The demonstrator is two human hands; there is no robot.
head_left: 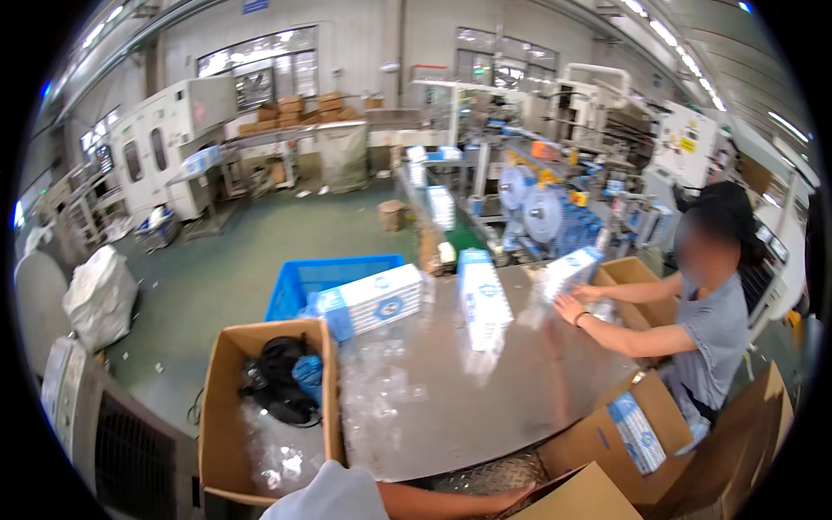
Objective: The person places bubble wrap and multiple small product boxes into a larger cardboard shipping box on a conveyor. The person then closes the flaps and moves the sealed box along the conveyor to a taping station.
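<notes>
My left forearm crosses the bottom edge from a grey sleeve. My left hand (pixel 510 499) is at the edge of a cardboard box (pixel 576 501), its fingers mostly hidden, so I cannot tell whether they grip it. My right hand is out of view. Ahead on the metal table (pixel 546 381) a white and blue pack (pixel 483 299) lies lengthwise, and a similar pack (pixel 377 299) in clear film lies by the left edge. Across the table to the right, a co-worker (pixel 706 303) has both hands on another white and blue pack (pixel 572 270).
An open carton (pixel 212 416) at the left holds clear film and a black item. Behind it stands a blue crate (pixel 290 282). Beside the co-worker are an open carton (pixel 663 312) and another with a pack (pixel 640 433) in it. Conveyor machinery (pixel 542 212) stands behind the table.
</notes>
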